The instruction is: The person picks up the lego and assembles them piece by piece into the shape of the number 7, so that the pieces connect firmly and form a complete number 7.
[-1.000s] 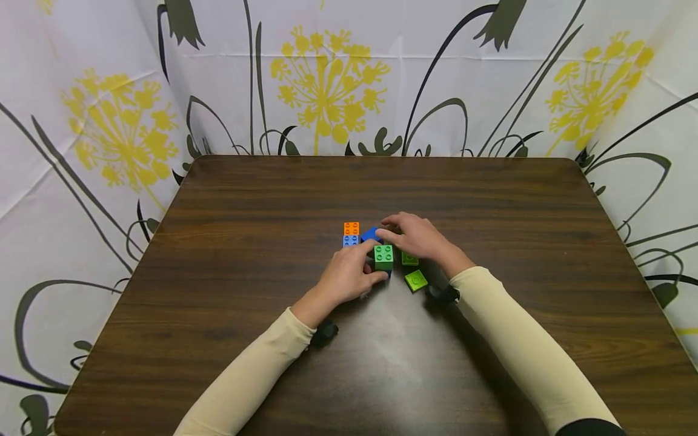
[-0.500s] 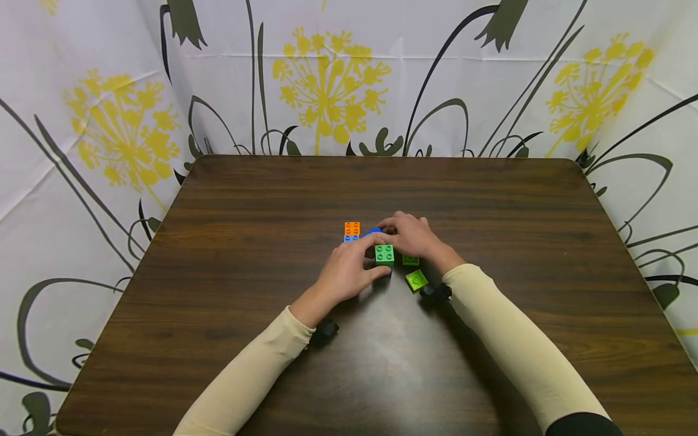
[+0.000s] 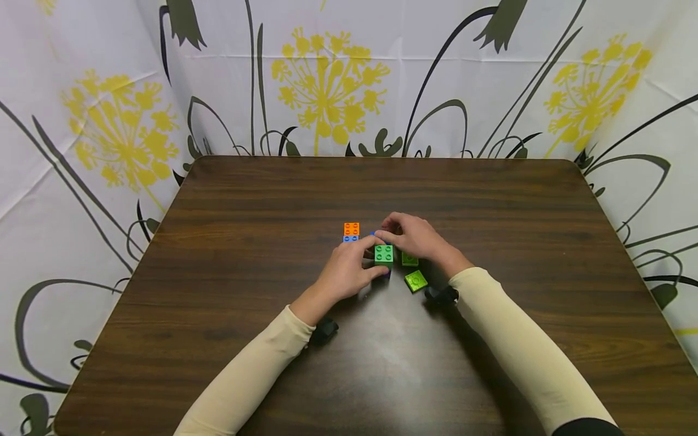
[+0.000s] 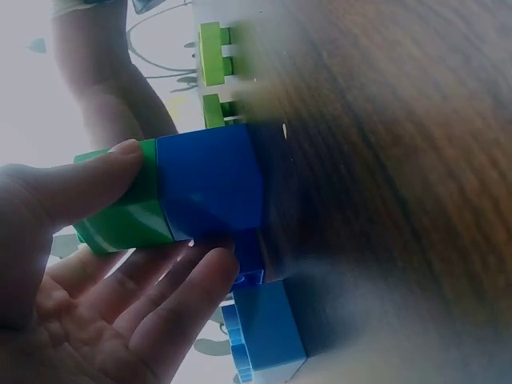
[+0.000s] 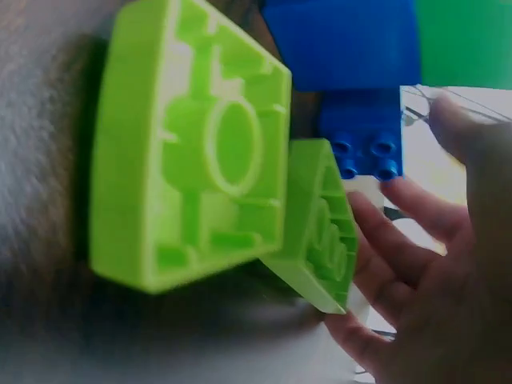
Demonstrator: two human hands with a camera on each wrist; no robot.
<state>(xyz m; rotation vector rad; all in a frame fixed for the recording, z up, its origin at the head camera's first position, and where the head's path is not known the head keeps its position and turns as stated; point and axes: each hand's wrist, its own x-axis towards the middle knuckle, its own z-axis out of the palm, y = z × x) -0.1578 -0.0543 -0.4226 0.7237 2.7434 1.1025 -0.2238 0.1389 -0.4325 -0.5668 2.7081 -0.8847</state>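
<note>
Dark wood-grain tabletop (image 3: 240, 242) shone, white floral curtain (image 3: 223, 66) hung behind, left hand (image 3: 346, 267) pinched green studded brick (image 3: 384, 255), right hand (image 3: 417, 237) was loosely spread.

A glossy green block (image 3: 384, 255) caps a blue block (image 4: 210, 182) — studs up — with another studded blue block (image 5: 364, 118) just beside.

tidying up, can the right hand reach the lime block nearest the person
Likely yes: the right hand is close by, and the nearer lime block has nothing on top, though the hand would have to draw back.
</note>
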